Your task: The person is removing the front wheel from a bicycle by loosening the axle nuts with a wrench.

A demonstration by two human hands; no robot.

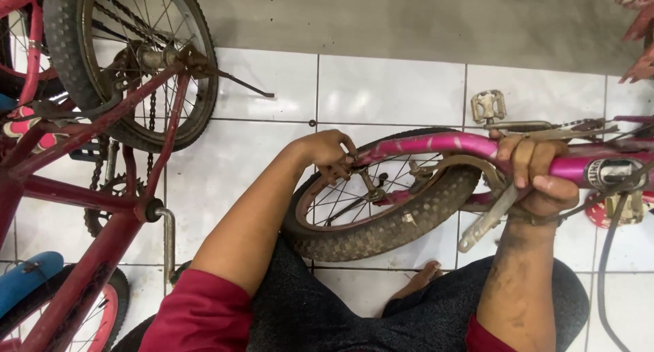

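We see a small pink bike [436,146] lying on its side across the tiled floor [381,86], in front of the person's knees. The right hand [538,175] is wrapped around the pink frame tube, fingers curled over the top and thumb below, clamped firmly on it. The left hand [329,154] is well apart from the right, at the far end of the frame where it meets the wheel [381,209]; its fingertips are pinched together on something small at the axle end, too small for us to tell what. The wheel has a dusty knobbly tyre and thin spokes, and it lies between the two hands. A pedal [488,105] sticks up just beyond the frame. A bare foot [419,280] rests on the floor below the tyre, near the dark trousers. To the left stands a red bike [102,154], its wheel [133,59] raised, with chain and kickstand showing. A blue mudguard [27,277] sits at the lower left edge.
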